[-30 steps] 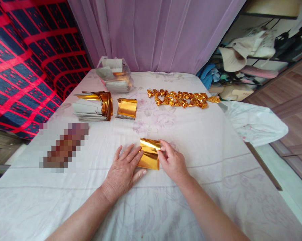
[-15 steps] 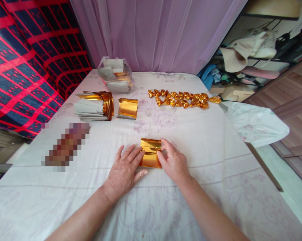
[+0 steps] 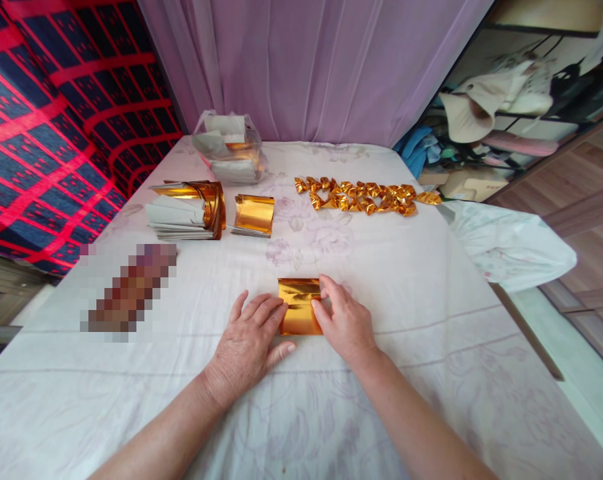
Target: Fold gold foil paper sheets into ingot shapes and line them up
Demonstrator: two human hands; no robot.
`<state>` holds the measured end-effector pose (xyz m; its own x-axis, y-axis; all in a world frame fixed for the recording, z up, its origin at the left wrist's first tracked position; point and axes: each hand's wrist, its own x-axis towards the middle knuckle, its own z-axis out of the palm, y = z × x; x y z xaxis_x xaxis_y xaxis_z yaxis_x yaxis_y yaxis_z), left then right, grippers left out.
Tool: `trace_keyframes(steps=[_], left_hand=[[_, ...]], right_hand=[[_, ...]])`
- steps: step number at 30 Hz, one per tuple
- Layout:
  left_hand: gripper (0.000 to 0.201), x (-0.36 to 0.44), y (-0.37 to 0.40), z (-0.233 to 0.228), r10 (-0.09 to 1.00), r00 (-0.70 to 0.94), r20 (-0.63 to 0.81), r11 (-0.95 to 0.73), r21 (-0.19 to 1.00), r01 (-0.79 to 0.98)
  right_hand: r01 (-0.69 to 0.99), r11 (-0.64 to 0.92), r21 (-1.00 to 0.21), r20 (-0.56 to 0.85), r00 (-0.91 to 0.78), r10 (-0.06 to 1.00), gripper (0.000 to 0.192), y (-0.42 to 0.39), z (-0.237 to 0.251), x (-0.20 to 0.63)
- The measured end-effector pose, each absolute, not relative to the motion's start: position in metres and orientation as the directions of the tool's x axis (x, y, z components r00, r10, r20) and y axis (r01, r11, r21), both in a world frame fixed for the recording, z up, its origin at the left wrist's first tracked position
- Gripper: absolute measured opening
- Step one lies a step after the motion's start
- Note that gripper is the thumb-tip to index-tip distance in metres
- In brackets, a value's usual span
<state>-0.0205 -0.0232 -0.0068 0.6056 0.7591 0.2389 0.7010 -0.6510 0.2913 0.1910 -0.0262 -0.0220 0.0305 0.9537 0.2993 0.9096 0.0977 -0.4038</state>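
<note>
A gold foil sheet (image 3: 298, 307) lies on the white floral cloth (image 3: 411, 287), its far edge folded over toward me. My left hand (image 3: 249, 343) lies flat with its fingertips pressing the sheet's left edge. My right hand (image 3: 344, 323) pinches the folded right edge between thumb and fingers.
At the back left are a stack of gold-and-white sheets (image 3: 186, 210), a smaller gold stack (image 3: 254, 215) and a clear bag of sheets (image 3: 229, 148). A row of several folded gold pieces (image 3: 364, 195) lies at the back right. A blurred patch (image 3: 129, 290) sits at the left.
The sheet's far edge has been folded down flatter and the sheet looks squarer. Both hands stayed at its sides, shifting only slightly.
</note>
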Motion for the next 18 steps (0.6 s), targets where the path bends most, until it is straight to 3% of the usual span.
trace_keyframes(steps=[14,18], left_hand=[[0.059,-0.0214,-0.0230,-0.0121,0.737,0.637,0.226,-0.675,0.219,0.704],[0.060,-0.0204,-0.0227,-0.0122,0.751,0.620,0.226,-0.660,0.223,0.718]], right_hand=[[0.909,0.056,-0.412,0.272,0.064,0.960,0.045,-0.0230,-0.0203,0.1894],[0.904,0.071,-0.422,0.296,0.063,0.953,0.037,-0.0221,-0.0226,0.1899]])
